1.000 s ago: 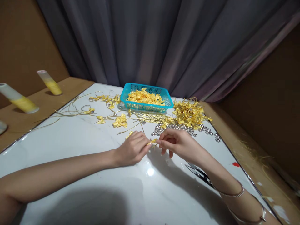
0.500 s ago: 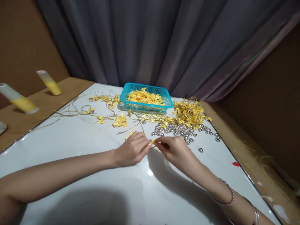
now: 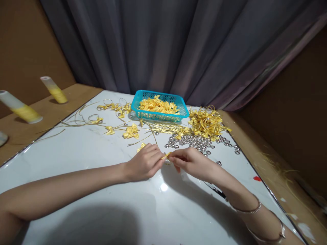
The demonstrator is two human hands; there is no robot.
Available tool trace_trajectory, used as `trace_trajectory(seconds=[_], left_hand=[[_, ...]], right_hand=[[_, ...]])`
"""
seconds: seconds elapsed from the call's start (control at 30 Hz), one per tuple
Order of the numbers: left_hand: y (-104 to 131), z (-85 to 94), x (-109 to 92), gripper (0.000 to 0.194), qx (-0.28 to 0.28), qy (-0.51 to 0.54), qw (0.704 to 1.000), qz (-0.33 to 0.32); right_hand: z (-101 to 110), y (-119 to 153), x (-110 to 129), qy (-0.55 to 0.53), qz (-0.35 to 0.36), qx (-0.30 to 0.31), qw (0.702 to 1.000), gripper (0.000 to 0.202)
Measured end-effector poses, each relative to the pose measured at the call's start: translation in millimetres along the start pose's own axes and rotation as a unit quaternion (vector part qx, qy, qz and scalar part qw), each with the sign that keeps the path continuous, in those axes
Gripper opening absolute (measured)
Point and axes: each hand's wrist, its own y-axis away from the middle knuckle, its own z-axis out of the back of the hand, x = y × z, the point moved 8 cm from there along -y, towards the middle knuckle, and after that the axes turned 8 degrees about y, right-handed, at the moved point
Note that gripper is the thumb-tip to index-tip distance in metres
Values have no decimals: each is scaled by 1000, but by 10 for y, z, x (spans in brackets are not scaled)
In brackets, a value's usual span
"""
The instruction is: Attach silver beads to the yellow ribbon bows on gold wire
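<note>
The left hand and right hand pinch what seems a small yellow bow between them, in front of the blue basket. Silver beads lie on the tabletop, nearer than the basket.

My right forearm covers part of the black tool. The left picture edge cuts off the pale object. My fingers partly hide the yellow ribbon piece.

head view, facing forward and down (tilt perhaps steep)
</note>
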Motion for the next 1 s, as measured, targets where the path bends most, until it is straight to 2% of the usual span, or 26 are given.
trace_trajectory(seconds=[0.07, 0.17, 0.4, 0.53, 0.63, 0.77, 0.9, 1.0], left_hand=[[2, 1, 3, 26, 1, -4, 1000, 2], [5, -4, 14, 26, 4, -5, 1000, 6], [5, -21, 5, 25, 7, -5, 1000, -1], [1, -17, 0, 27, 3, -15, 1000, -5], [-3, -8, 5, 27, 1, -12, 1000, -3], [-8, 0, 12, 27, 0, -8, 1000, 2], [-5, -2, 7, 27, -1, -1, 1000, 0], [2, -20, 9, 26, 10, 1, 1000, 0]], right_hand=[[-33, -14, -38, -50, -10, 37, 998, 31], [-41, -33, -106, -82, -23, 44, 995, 25], [-12, -52, -194, -3, -29, 22, 999, 20], [95, -65, -213, 66, -16, 10, 998, 18], [211, -50, -341, 93, -53, 19, 994, 19], [414, 11, -514, 44, -89, 25, 995, 21], [560, 97, -454, -11, -73, 4, 997, 28], [461, 127, -258, -2, -38, 14, 999, 30]])
